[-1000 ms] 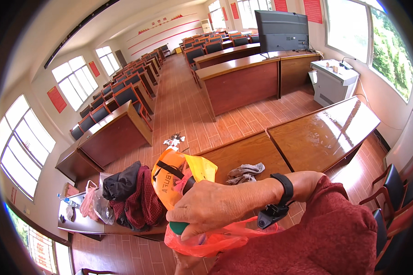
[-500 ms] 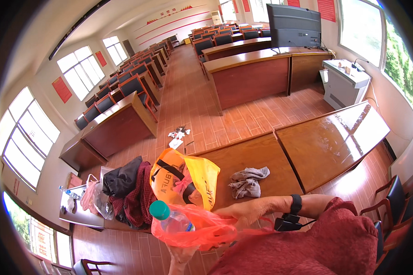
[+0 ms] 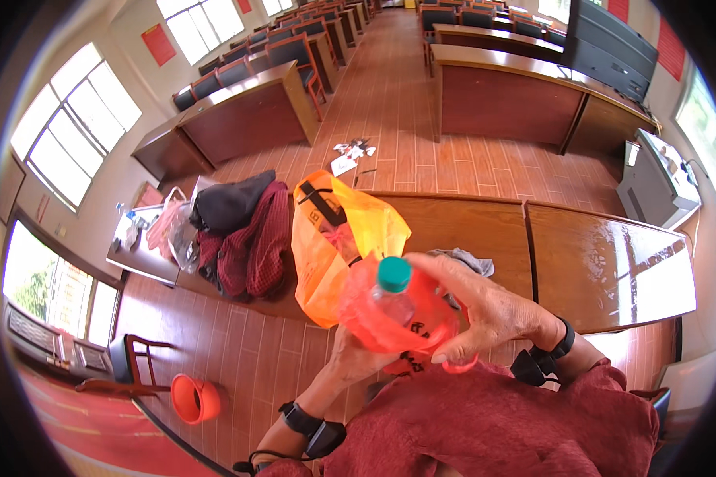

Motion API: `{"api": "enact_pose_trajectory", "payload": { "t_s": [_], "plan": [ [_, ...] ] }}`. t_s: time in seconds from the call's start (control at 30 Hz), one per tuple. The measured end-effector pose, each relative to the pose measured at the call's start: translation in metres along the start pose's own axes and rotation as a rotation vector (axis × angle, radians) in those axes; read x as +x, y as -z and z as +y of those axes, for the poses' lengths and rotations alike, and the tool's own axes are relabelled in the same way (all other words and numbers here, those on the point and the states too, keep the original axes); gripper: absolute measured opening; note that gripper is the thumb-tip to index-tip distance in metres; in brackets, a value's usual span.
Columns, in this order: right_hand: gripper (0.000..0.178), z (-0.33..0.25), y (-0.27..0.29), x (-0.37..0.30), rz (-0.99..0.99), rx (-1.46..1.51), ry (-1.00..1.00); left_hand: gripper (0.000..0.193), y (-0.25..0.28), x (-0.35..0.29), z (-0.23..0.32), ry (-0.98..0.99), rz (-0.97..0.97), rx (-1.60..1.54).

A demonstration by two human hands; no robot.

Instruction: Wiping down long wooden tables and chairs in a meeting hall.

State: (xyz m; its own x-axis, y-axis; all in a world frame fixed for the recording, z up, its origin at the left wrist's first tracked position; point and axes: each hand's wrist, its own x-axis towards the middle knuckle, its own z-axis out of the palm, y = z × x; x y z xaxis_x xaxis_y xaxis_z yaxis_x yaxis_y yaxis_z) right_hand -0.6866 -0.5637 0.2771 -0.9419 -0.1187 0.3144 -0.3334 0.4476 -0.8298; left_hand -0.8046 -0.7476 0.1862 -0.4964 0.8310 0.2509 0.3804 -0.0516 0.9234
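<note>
Above wooden desk (image 3: 485, 230), green-capped bottle (image 3: 393, 288) inside red bag (image 3: 390, 314), orange bag (image 3: 334, 238) behind

Orange bag (image 3: 326, 254) blocks desk (image 3: 597, 270) left (right half bare).

The bottle with the green cap (image 3: 393, 288) is now coming up out of the red plastic bag (image 3: 390, 314), where a second ago only its cap was peeking out low at the bag's edge. The right hand (image 3: 485, 310) is sliding off the top and wrapping round the bag's right side, while the left hand (image 3: 350, 358) is propping it from below, nearer the orange bag (image 3: 334, 238).
</note>
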Motion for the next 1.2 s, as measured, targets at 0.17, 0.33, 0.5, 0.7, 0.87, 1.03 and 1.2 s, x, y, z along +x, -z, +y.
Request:
{"api": "enact_pose_trajectory", "payload": {
  "t_s": [0.17,0.33,0.5,0.7,0.87,1.03,1.2],
  "plan": [
    [0.068,0.012,-0.010,0.003,0.057,-0.114,-0.028,0.065,-0.005,0.005,0.014,-0.084,-0.158,0.238],
    [0.035,0.001,0.006,0.013,0.167,0.037,-0.131,0.068,0.044,0.016,0.029,0.115,-0.439,-0.314],
    [0.029,-0.029,0.028,0.027,0.329,0.091,-0.256,0.036,0.137,0.054,-0.013,0.064,-0.027,-0.553],
    [0.026,-0.044,0.036,0.078,0.613,-0.045,-0.069,0.044,0.141,0.064,-0.077,-0.316,-0.252,0.336],
    [0.030,-0.033,0.018,0.135,0.741,-0.069,-0.040,0.048,0.148,0.018,-0.040,-0.203,-0.764,0.641],
    [0.021,-0.018,-0.018,0.185,0.590,-0.106,-0.117,0.047,0.165,-0.019,-0.050,-0.223,-0.744,0.688],
    [0.037,0.034,-0.053,0.210,0.216,-0.157,-0.228,0.043,0.167,-0.031,-0.052,-0.353,-0.592,0.828]
  ]
}}
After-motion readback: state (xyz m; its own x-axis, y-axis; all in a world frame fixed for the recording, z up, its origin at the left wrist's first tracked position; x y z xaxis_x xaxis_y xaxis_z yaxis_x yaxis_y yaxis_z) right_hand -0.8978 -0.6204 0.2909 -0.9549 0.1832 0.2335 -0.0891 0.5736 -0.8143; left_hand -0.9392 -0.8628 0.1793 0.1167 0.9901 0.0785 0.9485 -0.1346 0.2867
